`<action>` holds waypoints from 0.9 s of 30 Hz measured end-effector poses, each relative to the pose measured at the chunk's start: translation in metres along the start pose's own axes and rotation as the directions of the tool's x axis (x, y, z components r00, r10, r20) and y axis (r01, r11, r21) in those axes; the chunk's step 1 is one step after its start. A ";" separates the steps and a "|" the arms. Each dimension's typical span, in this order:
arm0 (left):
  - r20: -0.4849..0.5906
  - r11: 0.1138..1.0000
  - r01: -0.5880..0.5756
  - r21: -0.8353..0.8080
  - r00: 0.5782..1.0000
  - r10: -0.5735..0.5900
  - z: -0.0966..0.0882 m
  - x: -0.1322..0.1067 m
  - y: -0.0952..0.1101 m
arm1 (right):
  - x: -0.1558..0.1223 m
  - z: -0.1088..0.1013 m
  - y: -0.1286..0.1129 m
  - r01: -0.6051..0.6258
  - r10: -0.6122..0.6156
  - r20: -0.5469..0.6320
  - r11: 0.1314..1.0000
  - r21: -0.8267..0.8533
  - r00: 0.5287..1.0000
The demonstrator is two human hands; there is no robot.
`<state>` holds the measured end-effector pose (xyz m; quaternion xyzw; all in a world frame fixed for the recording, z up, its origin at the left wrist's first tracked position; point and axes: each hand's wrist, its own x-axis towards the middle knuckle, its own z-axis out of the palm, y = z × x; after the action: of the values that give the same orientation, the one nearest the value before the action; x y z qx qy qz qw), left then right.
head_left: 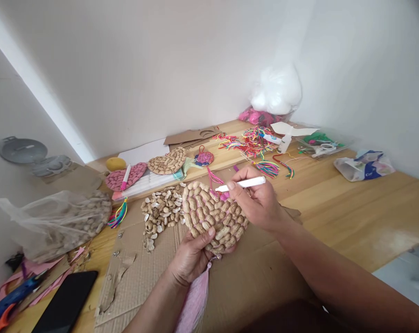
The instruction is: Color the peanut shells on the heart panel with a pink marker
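A heart-shaped piece covered in peanut shells (209,212) is held up over a sheet of cardboard (230,286). My left hand (190,259) grips its lower edge, thumb on top, and a pink tassel (195,300) hangs below. My right hand (258,201) is closed around a white pen-like marker (245,184), with its tip over the upper right of the heart. Just left of the heart lies a loose pile of peanut shells (160,210).
A plastic bag of peanuts (63,222), a black phone (67,303) and a blue tool (8,300) lie at the left. Two finished hearts (124,175) (167,162), coloured threads (254,141), a white bag (276,90) and a packet (363,164) sit farther back on the wooden table (351,203).
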<state>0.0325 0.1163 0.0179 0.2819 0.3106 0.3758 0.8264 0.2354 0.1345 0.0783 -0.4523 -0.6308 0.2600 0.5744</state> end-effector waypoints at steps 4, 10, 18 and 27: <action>0.006 1.000 0.002 0.025 1.000 -0.002 0.002 0.000 0.001 | -0.002 -0.002 -0.001 0.025 -0.026 -0.008 0.999 -0.046 1.000; 0.014 0.999 0.008 0.040 1.000 -0.009 0.006 0.000 0.002 | -0.002 -0.003 -0.002 0.023 -0.022 0.013 0.997 -0.077 1.000; 0.015 0.999 -0.002 0.048 1.000 0.001 0.002 0.001 -0.001 | 0.001 -0.004 -0.002 0.057 -0.056 0.005 0.989 -0.136 0.998; 0.026 0.997 -0.010 0.077 1.000 0.008 0.004 0.000 0.000 | 0.002 -0.006 -0.001 0.061 -0.062 -0.005 0.992 -0.113 0.998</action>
<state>0.0358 0.1152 0.0205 0.3198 0.3132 0.3635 0.8170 0.2407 0.1351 0.0815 -0.4656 -0.6558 0.2043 0.5580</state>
